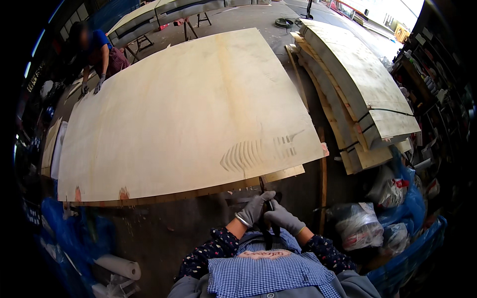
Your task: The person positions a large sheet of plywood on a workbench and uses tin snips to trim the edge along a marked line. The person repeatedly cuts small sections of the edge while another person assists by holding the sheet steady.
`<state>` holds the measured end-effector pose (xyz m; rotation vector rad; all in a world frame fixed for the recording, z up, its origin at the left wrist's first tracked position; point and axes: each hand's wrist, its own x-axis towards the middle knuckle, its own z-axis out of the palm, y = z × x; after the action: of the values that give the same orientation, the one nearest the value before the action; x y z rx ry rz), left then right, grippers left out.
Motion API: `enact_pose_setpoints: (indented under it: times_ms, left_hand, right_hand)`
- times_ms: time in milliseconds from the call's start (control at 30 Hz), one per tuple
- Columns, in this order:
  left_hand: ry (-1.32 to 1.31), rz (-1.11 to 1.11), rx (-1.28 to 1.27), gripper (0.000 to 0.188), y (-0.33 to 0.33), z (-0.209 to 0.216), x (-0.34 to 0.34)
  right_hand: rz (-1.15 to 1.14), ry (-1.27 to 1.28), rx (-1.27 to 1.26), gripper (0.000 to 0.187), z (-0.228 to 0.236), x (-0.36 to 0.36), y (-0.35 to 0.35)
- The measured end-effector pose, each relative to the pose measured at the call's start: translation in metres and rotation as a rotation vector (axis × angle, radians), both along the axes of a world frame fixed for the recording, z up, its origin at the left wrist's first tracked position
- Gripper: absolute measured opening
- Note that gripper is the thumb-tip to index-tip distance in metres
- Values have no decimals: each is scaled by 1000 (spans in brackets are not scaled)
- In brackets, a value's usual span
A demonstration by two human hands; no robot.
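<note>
Apron [271, 276]; left hand [253, 209], right hand [285, 219] clamped on dark item [262, 185]; clear bag [348, 211], whitish contents [358, 234].

A stack [367, 74] of sheets bound with dark straps [392, 111] lies at right; a black coil [284, 23] rests on the floor [248, 17] near its far end. Clear bags [355, 223] sit beside blue plastic [416, 249] at lower right, cluttered shelves [427, 79] beyond. A white roll [118, 267] lies at lower left.

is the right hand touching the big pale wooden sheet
Apart. The head view shows the gloved right hand close to the person's body, with a dark gap visible between it and the near edge of the big pale wooden sheet.
</note>
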<state>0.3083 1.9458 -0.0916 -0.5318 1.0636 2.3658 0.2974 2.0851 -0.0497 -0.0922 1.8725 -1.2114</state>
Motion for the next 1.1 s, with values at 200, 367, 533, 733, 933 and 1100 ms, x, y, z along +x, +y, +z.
enact_pose_setpoints:
  times_ms: [200, 367, 533, 733, 933, 1100]
  left_hand:
    - [-110, 29, 235, 22, -12, 4, -8]
    - [-22, 16, 114, 26, -15, 5, -13]
    - [102, -24, -275, 36, -20, -1, -14]
    - [54, -14, -360, 41, -20, -2, -16]
    - [102, -68, -391, 42, -22, 7, -14]
    - [308, -195, -189, 40, -34, 10, -2]
  right_hand:
    - [72, 114, 143, 73, 14, -8, -11]
    - [44, 167, 197, 73, 12, -7, -14]
    - [-44, 120, 119, 70, 6, -2, -17]
    - [-205, 32, -1, 69, -17, 13, -17]
    - [-181, -57, -93, 58, -16, 13, -16]
    - [-264, -149, -266, 55, -9, 15, -16]
